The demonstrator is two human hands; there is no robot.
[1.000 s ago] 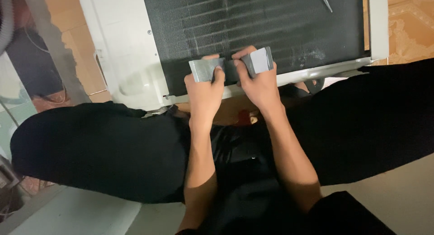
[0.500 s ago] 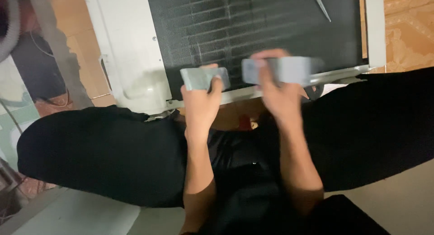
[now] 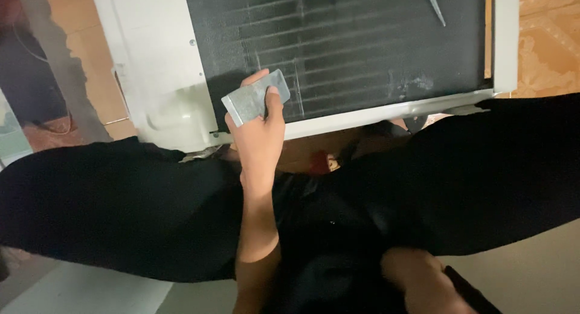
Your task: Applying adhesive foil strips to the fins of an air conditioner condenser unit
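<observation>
Now the left hand (image 3: 257,136) reaches forward between the person's knees and grips a flat grey metal plate (image 3: 255,97), thumb on its near face and the other fingers (image 3: 273,95) curled over its right end. The plate is tilted, its left end lower, and it sits against the lower left corner of a dark finned coil panel (image 3: 362,42), close to where the fins meet the white casing (image 3: 151,54) of the unit. The unit lies flat on the floor in front of the person, with its white lower frame strip (image 3: 386,112) running just beyond the hand. A thin grey tool (image 3: 435,6) rests on the fins near the panel's far right corner, well apart from the plate. Only the right forearm (image 3: 417,284) shows, at the bottom edge of the view over the black trousers (image 3: 121,211); the hand itself is out of sight. Orange patterned floor tiles (image 3: 547,48) show to the right of the unit.
</observation>
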